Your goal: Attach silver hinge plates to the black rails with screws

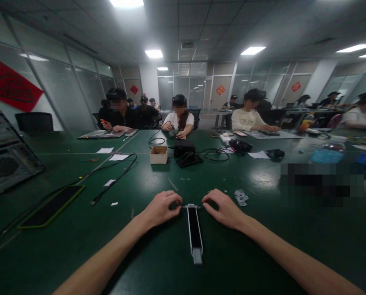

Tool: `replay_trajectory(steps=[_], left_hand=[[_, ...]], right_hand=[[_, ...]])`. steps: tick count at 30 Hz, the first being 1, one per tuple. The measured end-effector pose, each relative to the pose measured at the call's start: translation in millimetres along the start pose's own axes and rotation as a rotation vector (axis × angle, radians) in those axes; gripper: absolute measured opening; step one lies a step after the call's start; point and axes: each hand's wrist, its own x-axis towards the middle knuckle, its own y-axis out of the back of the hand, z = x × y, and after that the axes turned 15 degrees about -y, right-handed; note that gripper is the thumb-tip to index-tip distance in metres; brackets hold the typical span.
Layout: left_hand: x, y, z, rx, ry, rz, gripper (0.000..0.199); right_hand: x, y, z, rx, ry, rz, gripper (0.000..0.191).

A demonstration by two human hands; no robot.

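A long, narrow device (194,229) with a black face and white frame lies on the green table, its silver plug-like end (197,257) towards me. A thin crosspiece (196,206) runs sideways at its far end. My left hand (162,209) is closed in a pinch at the left tip of this crosspiece. At the right tip, the thumb and forefinger of my right hand (224,209) are pinched too. What lies between the fingertips is tiny and partly hidden. Right of my right hand are small grey-white pieces (241,197).
A phone-like black slab with a green rim (52,207) and a black cable (115,180) lie left. Ahead stand a small cardboard box (158,155) and a black stand (189,159). A computer case (7,155) is far left. Several people work across the table.
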Motion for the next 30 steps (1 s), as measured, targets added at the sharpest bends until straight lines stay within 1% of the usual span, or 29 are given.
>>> replay_trajectory(steps=[2,4,10,17,22,26,28,30], left_hand=[[0,2.6,0,-0.080,0.049,-0.046,0.009],[1,3.7,1,-0.136,0.083,-0.062,0.009],[0,1.8,0,-0.218,0.130,-0.032,0.010],[2,-4.7,2,-0.251,0.183,-0.035,0.012],[5,-5.9,6,-0.248,0.193,-0.044,0.014],[6,-6.1,5,-0.230,0.188,-0.061,0.017],[5,-6.4,4,-0.218,0.181,-0.060,0.018],[3,-6.8,2,-0.212,0.168,-0.056,0.019]], right_hand=[[-1,1,1,-0.024,-0.005,-0.032,0.013],[-2,0,2,-0.029,0.004,-0.057,0.014],[-2,-7,1,-0.013,0.024,-0.082,0.014],[-1,-8,2,0.002,0.015,-0.078,0.014],[0,-8,4,-0.013,0.049,-0.070,0.015],[4,6,12,-0.129,0.065,-0.007,0.017],[7,18,22,-0.230,0.026,0.047,0.019],[9,31,36,-0.334,-0.043,0.071,0.021]])
